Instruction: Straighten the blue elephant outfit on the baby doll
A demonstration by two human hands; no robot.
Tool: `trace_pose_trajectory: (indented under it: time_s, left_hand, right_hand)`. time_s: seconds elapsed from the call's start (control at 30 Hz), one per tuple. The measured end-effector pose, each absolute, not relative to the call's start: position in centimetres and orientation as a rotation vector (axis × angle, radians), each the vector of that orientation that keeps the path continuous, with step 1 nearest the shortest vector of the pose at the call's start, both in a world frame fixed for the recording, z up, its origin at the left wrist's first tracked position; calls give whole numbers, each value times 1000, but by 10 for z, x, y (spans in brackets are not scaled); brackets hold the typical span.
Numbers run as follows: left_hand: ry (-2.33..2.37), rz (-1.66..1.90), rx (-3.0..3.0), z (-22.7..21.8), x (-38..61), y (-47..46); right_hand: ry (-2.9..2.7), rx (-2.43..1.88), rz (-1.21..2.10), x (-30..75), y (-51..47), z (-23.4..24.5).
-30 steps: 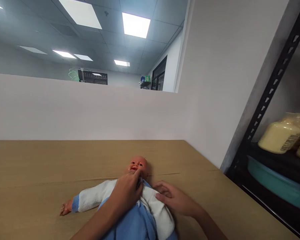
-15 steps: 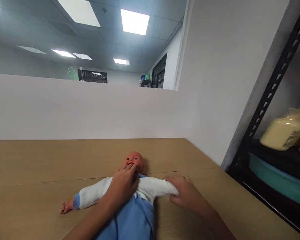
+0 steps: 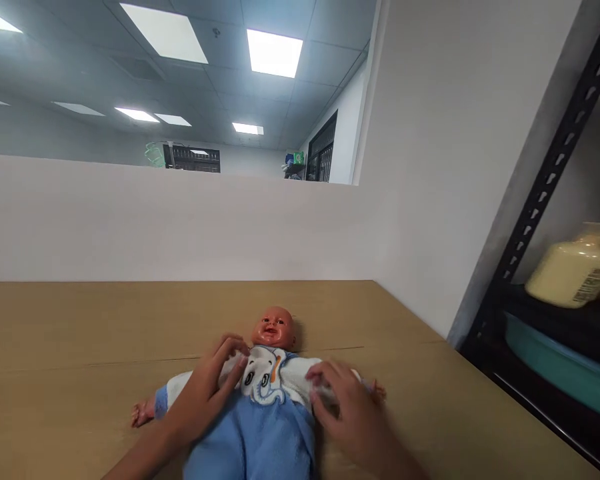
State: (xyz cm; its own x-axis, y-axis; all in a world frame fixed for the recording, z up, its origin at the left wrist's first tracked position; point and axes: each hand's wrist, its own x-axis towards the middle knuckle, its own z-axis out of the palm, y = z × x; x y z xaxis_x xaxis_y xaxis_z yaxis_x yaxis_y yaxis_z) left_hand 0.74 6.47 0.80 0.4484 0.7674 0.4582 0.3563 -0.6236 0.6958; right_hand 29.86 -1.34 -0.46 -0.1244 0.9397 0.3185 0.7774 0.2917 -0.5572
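Doll on a work surface, seen from the head camera. The doll [image 3: 265, 407] lay on its back in the lower middle of the view, on a brown table [image 3: 105, 327], its head [image 3: 274, 327] pointing away from the person and its face turned upward. Both arms were spread to the sides; each white sleeve ended in a blue cuff. The clothing was white above and blue below, and an elephant design [image 3: 263, 377] with an orange detail covered the chest. The lower edge of the view cut off the legs. The left hand [image 3: 217, 377] was loosely open, thumb and fingers parted, at the edge of the chest and over the near end of one sleeve; no firm hold was visible. The right hand [image 3: 345, 400], slightly blurred, was partly open with bent fingers above the opposite sleeve [image 3: 300, 372]; whether it touched the cloth could not be told. Behind the table stood a low white wall [image 3: 170, 227], above which ceiling panels and bright lights [image 3: 275, 53] were visible. At the right, a black perforated rack [image 3: 535, 207] carried a pale yellow container [image 3: 570, 273] on one shelf, with a teal basin [image 3: 560, 363] beneath it.
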Motion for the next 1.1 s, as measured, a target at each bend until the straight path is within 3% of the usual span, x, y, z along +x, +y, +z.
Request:
trace_pose_trajectory:
  time_s: [0.23, 0.47, 0.7, 0.87, 1.0, 1.1]
  left_hand:
    - [1014, 825, 1964, -25, -28, 43]
    - [960, 845, 1661, -38, -28, 51]
    - [887, 891, 1543, -39, -20, 52]
    - [944, 857, 1625, -31, -15, 49]
    - [994, 875, 1646, -33, -13, 45]
    - [996, 961, 1528, -36, -10, 42]
  right_hand:
    - [-1869, -1383, 782, 281, -18, -16]
    - [-1739, -1352, 1045, 300, -3, -22]
    - [-1627, -1276, 1115, 308, 10, -31]
    - [-1775, -1498, 822, 306, -3, -20]
    - [-1568, -1154, 1072, 299, 0, -27]
    - [-1413, -1066, 1064, 294, 11, -41]
